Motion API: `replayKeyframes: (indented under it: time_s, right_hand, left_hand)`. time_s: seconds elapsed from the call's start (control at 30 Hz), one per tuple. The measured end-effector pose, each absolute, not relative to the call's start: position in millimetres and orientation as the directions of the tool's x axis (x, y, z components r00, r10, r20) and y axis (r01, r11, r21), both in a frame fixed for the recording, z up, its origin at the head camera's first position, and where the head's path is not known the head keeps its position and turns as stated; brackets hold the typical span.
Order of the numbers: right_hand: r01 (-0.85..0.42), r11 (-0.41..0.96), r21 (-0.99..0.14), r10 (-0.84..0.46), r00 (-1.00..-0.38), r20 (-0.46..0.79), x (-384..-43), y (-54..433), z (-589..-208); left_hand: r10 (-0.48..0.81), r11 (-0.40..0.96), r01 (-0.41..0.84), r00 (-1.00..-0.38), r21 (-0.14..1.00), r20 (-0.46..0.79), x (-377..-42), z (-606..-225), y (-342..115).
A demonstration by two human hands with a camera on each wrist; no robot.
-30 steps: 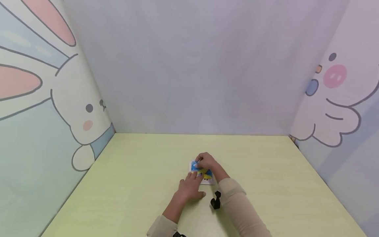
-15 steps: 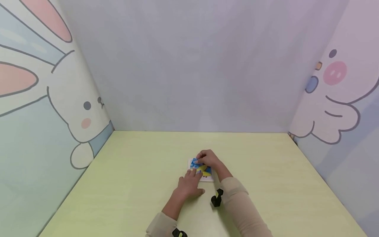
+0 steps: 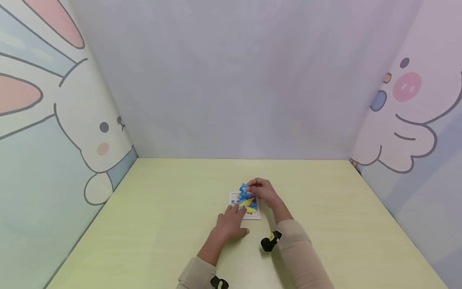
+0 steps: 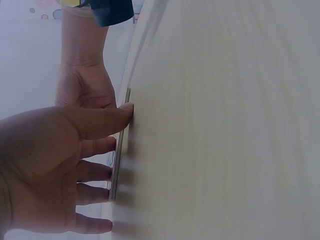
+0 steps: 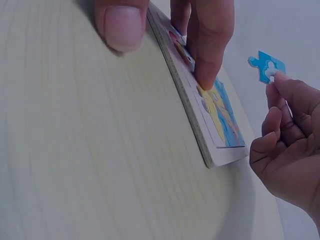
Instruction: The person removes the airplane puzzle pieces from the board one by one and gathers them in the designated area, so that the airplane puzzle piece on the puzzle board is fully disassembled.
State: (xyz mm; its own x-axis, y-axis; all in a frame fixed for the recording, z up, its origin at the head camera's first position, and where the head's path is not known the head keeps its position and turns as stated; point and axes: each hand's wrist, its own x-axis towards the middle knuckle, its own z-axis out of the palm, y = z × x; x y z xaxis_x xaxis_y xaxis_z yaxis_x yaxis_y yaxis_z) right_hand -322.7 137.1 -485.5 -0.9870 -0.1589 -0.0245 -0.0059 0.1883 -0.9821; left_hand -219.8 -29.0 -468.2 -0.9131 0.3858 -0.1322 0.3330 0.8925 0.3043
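Observation:
A small puzzle board [image 3: 255, 218] with a white border and a blue and yellow picture lies on the table. My left hand [image 3: 230, 223] rests its outstretched fingers on the near left part of the board; its thumb lies off the board. Above the far edge, my right hand [image 3: 265, 192] pinches a blue jigsaw piece [image 3: 243, 188] between thumb and fingertips. In the right wrist view the jigsaw piece [image 5: 264, 66] shows a rounded knob and a white patch, held apart from the board. Part of the picture is hidden under the left fingers [image 5: 212, 37].
The pale wooden table [image 3: 173, 208] extends around the board. A grey wall [image 3: 231, 80] stands at the back, with cartoon-printed side walls [image 3: 47, 192] to the left and right. Each wrist carries a black camera mount [image 3: 270, 241].
My right hand has lifted the blue jigsaw piece off the board and moved slightly right. A pale patch now shows at the board's upper left. My left hand stays on the board.

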Motion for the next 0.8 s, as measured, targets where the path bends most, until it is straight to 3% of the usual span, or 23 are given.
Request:
replayKeyframes:
  time_s: [0.4, 0.8]
  right_hand:
    - [-0.010, 0.170, -0.985, -0.158, -0.987, -0.017, -304.4, 140.6, -488.7]
    - [0.000, 0.197, -0.980, -0.031, -0.999, -0.006, -291.2, 168.2, -477.5]
  left_hand:
    - [0.393, 0.886, 0.335, -0.910, 0.319, -0.134, -218.2, -473.1, -27.0]
    - [0.357, 0.904, 0.307, -0.925, 0.297, -0.132, -223.9, -471.3, -24.5]
